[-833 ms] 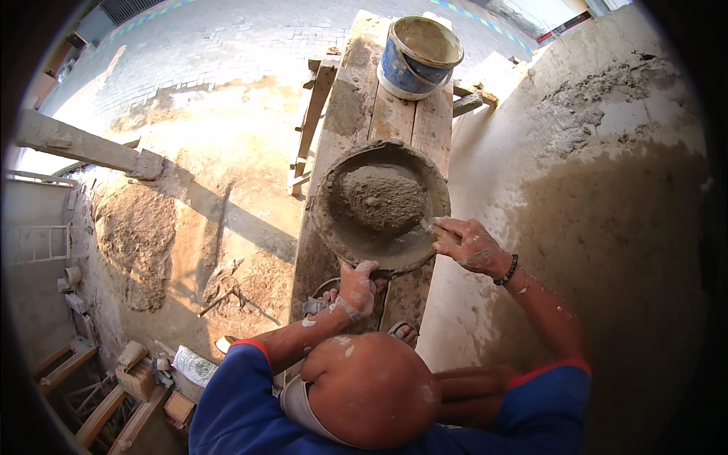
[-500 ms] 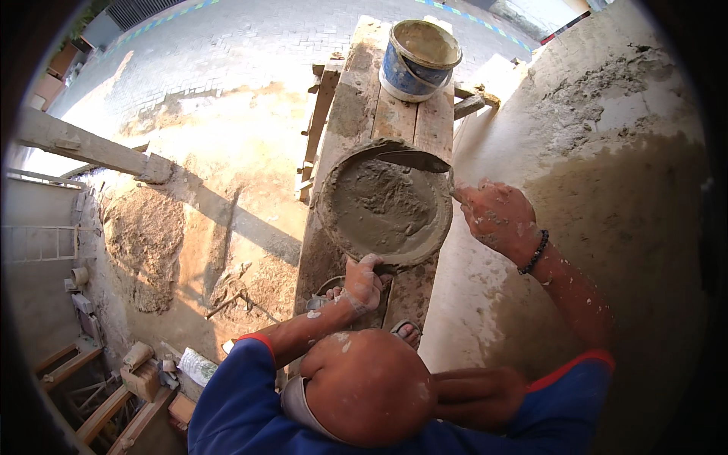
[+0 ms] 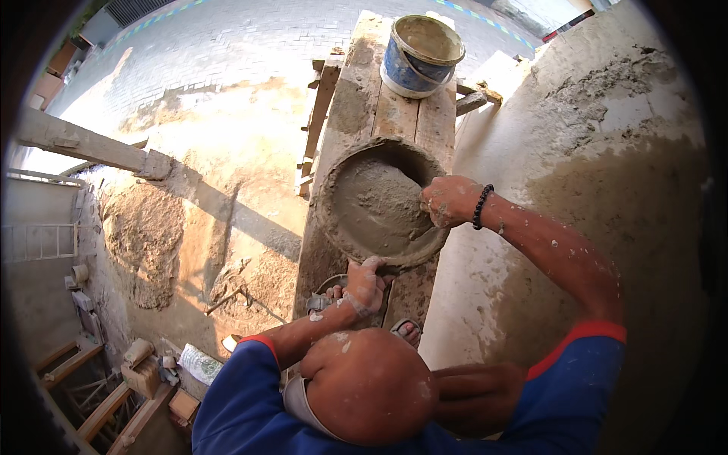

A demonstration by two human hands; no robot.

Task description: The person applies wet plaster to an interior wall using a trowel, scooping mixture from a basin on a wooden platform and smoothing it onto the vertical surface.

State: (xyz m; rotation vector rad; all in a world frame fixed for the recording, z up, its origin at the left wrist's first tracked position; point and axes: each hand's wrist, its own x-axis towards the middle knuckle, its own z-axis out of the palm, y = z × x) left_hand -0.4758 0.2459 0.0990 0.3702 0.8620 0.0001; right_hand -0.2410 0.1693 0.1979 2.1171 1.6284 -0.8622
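A round, mortar-caked basin (image 3: 329, 221) sits on the wooden planks (image 3: 356, 106), partly filled with wet grey mortar (image 3: 368, 201). My left hand (image 3: 365, 288) grips its near rim, with the thumb up against the edge and the other fingers partly hidden below. Over the right side of the basin, my right hand (image 3: 453, 201) is closed round the handle of a trowel, whose blade is hidden by the hand or sunk in the mortar. Both hands are spattered with mortar, and a dark beaded bracelet (image 3: 482, 206) circles my right wrist.
Beyond the basin, a blue and white bucket (image 3: 417, 68) stands on the planks. Along the right runs a wall (image 3: 599, 189) with wet, rough plaster. Sand heaps (image 3: 144, 243) lie on the ground at left, below a beam (image 3: 91, 144). My sandalled foot (image 3: 408, 331) is on the planks.
My right hand has swung left from beside the wall to over the basin, bringing the trowel down from above the far rim. The left hand keeps its hold on the near rim.
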